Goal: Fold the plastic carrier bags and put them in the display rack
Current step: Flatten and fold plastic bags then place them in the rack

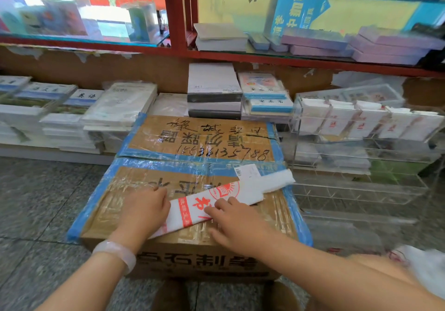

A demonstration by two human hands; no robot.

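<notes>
A white plastic carrier bag (pixel 243 190) with red print lies folded into a long strip, slanting across the top of a taped cardboard box (pixel 192 142). My left hand (pixel 144 209) rests on the strip's near left end, fingers bent over it. My right hand (pixel 238 219) presses flat on the strip's middle with straight fingers. The clear acrylic display rack (pixel 361 127) stands to the right of the box, its upper compartments holding several folded white bags. More white bags (pixel 428 265) lie on my lap at the lower right.
Stacks of books and paper packs (pixel 120 108) line the low ledge behind the box. A red-framed glass cabinet (pixel 178 12) rises above them. Grey tiled floor (pixel 36 202) lies to the left. My shoes (pixel 168 296) show below the box.
</notes>
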